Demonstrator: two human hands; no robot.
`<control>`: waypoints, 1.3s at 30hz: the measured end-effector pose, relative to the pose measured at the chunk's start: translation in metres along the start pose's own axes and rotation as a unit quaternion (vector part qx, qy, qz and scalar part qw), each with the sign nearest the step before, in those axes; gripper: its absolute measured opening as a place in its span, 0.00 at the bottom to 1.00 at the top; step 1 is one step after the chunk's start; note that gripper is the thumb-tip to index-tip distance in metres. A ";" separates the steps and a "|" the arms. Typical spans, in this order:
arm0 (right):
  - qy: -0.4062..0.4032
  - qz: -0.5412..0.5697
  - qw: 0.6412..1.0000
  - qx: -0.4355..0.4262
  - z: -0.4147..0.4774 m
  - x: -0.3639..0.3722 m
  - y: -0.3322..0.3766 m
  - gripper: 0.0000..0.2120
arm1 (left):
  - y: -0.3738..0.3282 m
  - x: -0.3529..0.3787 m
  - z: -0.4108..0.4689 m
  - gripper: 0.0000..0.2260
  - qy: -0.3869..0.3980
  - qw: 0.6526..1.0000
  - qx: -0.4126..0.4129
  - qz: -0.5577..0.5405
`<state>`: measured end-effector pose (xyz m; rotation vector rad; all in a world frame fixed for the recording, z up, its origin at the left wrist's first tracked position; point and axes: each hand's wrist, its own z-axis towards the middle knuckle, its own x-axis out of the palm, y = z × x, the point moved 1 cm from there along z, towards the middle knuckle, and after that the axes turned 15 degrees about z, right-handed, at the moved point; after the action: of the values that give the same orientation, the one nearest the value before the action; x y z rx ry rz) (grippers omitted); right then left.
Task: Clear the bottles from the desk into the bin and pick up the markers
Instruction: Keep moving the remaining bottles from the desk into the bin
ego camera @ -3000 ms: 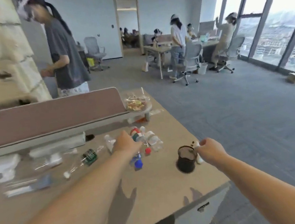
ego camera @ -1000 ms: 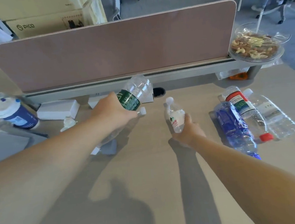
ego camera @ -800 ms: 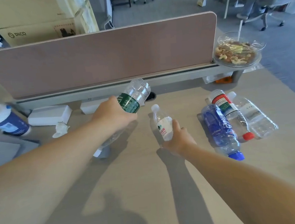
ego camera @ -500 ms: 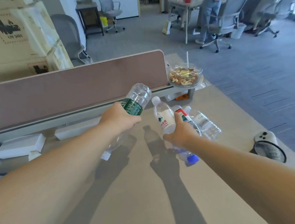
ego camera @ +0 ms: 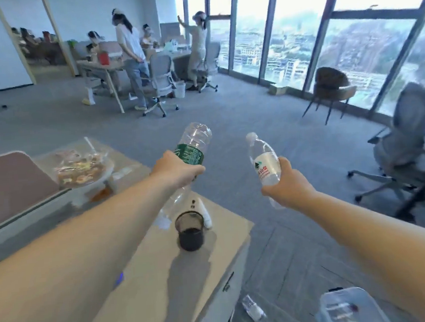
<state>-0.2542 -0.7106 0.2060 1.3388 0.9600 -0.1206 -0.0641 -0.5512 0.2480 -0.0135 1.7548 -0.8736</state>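
My left hand (ego camera: 175, 172) curls round the green-label bottle (ego camera: 192, 148), its base pointing to one o'clock, above the bench (ego camera: 164, 279) corner. My right hand (ego camera: 285, 184) grips the white-label bottle (ego camera: 265, 161) over the floor, cap toward eleven o'clock. The clear bin (ego camera: 345, 308) sits at five o'clock.

On the white-label bottle (ego camera: 266, 166) I read red chars "山泉" & part of "SPRING", next to a green triangle logo. The green-label bottle (ego camera: 190, 153) has white print, too blurred for me to read.
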 end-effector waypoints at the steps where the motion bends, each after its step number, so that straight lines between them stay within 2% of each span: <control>1: -0.019 0.002 1.000 0.019 -0.002 -0.026 -0.024 0.39 | -0.026 0.021 -0.003 0.25 0.017 1.000 0.021 -0.003; 6: -0.097 0.027 0.984 0.149 -0.031 -0.132 -0.159 0.37 | -0.144 0.140 -0.040 0.31 0.141 0.986 0.092 -0.018; 8: -0.109 0.040 0.977 0.180 -0.045 -0.153 -0.201 0.35 | -0.169 0.175 -0.053 0.32 0.185 0.978 0.099 -0.011; 11: -0.134 0.048 0.957 0.254 -0.071 -0.192 -0.280 0.34 | -0.217 0.253 -0.082 0.30 0.237 0.965 0.108 0.005; 14: -0.149 0.045 0.935 0.320 -0.093 -0.212 -0.359 0.35 | -0.247 0.329 -0.114 0.25 0.325 0.944 0.058 0.018; 18: -0.123 0.051 0.913 0.386 -0.115 -0.212 -0.455 0.34 | -0.264 0.431 -0.150 0.37 0.400 0.915 0.009 0.050; 21: -0.090 0.060 0.901 0.421 -0.123 -0.204 -0.513 0.33 | -0.262 0.490 -0.172 0.30 0.431 0.899 -0.035 0.073; 26: -0.055 0.074 0.897 0.433 -0.103 -0.198 -0.569 0.33 | -0.253 0.544 -0.184 0.29 0.436 0.891 -0.060 0.108; 30: -0.058 0.069 0.903 0.421 -0.080 -0.198 -0.593 0.43 | -0.242 0.567 -0.176 0.30 0.425 0.895 -0.081 0.110; 34: -0.044 0.113 0.892 0.435 -0.078 -0.192 -0.605 0.36 | -0.238 0.573 -0.175 0.24 0.412 0.898 -0.108 0.108; 37: -0.025 0.128 0.888 0.441 -0.088 -0.191 -0.611 0.27 | -0.239 0.577 -0.189 0.19 0.432 0.885 -0.127 0.114; 39: -0.027 0.133 0.883 0.449 -0.097 -0.196 -0.614 0.26 | -0.241 0.585 -0.201 0.21 0.442 0.879 -0.137 0.114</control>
<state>-0.7849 -0.8874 -0.1291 2.2959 0.6621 -0.4267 -0.5511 -0.8632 -0.0786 0.4653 2.6549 -0.4528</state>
